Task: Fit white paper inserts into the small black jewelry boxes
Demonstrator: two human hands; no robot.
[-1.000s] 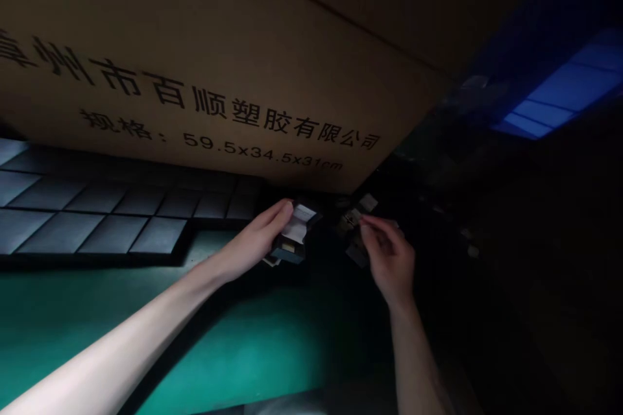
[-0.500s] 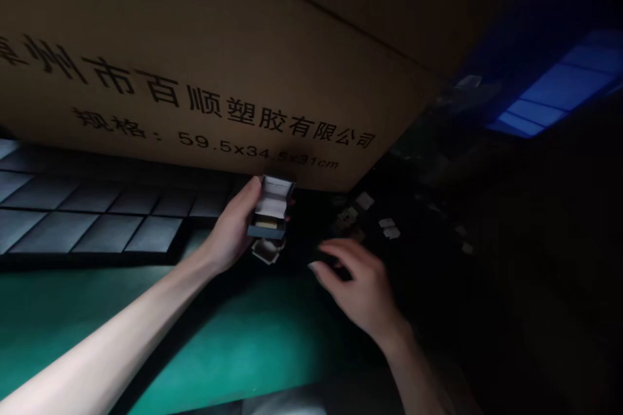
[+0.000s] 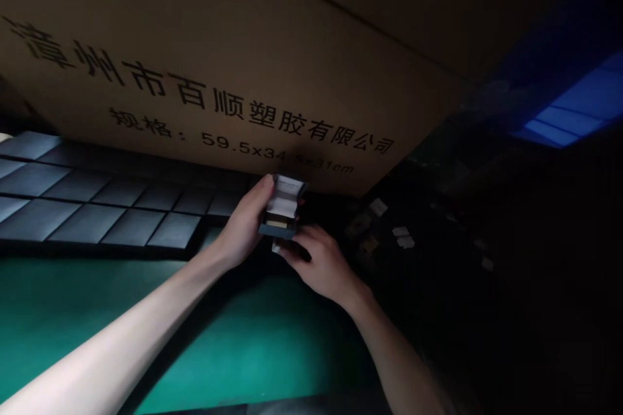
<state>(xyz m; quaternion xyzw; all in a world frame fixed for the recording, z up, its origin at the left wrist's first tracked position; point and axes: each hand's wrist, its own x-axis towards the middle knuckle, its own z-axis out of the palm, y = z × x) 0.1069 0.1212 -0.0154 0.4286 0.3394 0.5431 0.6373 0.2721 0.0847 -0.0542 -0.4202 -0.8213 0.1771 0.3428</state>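
My left hand [image 3: 246, 224] is closed round a small dark box [image 3: 278, 231] with its lid raised. The lid's pale lining faces me, and a yellowish strip shows inside the front part. Just below the box, my right hand [image 3: 318, 259] has its thumb and fingers bent around a small whitish piece [image 3: 276, 246], mostly hidden by the fingers. The right fingertips are at the box's lower right corner.
A large printed cardboard carton [image 3: 195, 32] stands behind the hands. Rows of dark boxes [image 3: 117, 225] lie at the left on a green surface [image 3: 73, 311]. Small pale pieces [image 3: 403, 237] lie at the right, with a blue object [image 3: 574, 110] beyond.
My right hand has moved left, up to the box and the whitish piece beneath it. My left hand still holds the open box. The view has shifted slightly left.
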